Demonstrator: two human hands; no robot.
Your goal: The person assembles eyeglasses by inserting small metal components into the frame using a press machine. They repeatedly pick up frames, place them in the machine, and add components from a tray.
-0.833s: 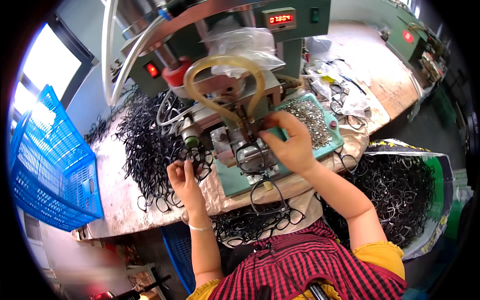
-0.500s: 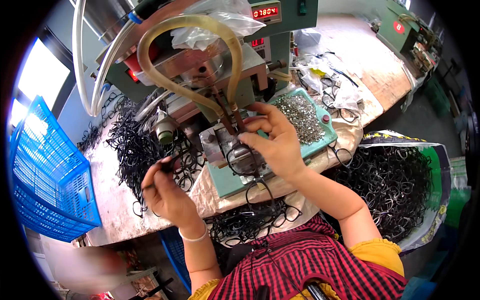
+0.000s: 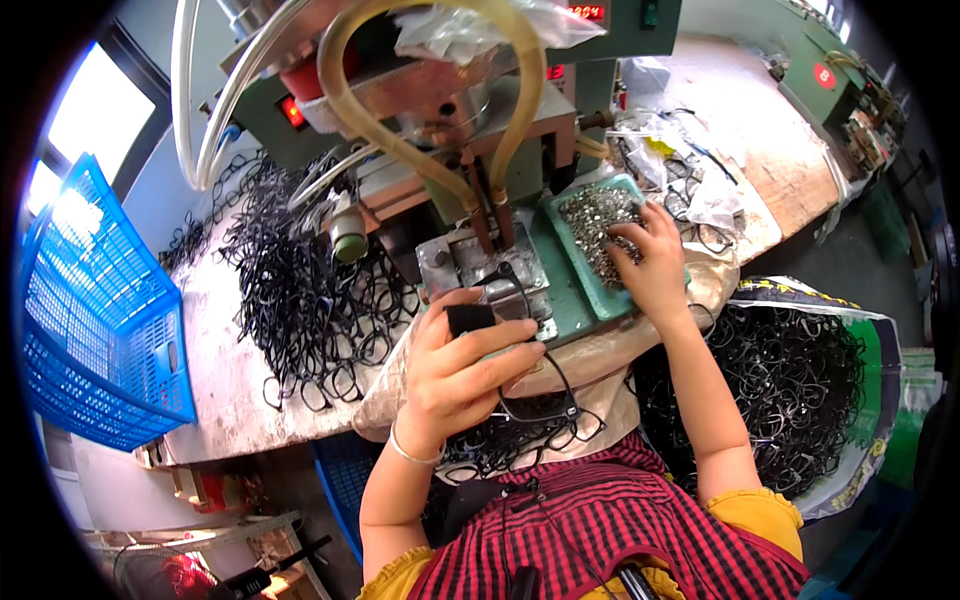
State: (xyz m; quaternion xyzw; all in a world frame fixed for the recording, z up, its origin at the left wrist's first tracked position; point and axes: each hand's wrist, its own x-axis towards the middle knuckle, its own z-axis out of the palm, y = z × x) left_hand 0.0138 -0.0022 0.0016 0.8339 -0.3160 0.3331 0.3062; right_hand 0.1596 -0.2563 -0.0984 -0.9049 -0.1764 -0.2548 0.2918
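My left hand (image 3: 465,370) holds a black eyeglass frame (image 3: 572,385) at the front of the machine's metal fixture (image 3: 445,268), a black band round one finger. One rim of the frame lies on the fixture under two copper-coloured electrode tips (image 3: 490,222); the other hangs toward me. At the right, my right hand (image 3: 655,262) is over a green tray (image 3: 612,306) of small shiny metal parts (image 3: 590,215). Its bent fingers are apart, with the tips among the parts; no part shows between them.
A heap of black eyeglass frames (image 3: 300,290) lies left of the machine, and more fill a sack (image 3: 790,390) at the right. A blue plastic basket (image 3: 110,330) stands at the far left. A thick yellowish hose (image 3: 340,95) loops above the fixture.
My right hand has left the fixture and moved right to the tray of metal parts. My left hand has come right, from beside the heap to the eyeglass frame at the fixture.
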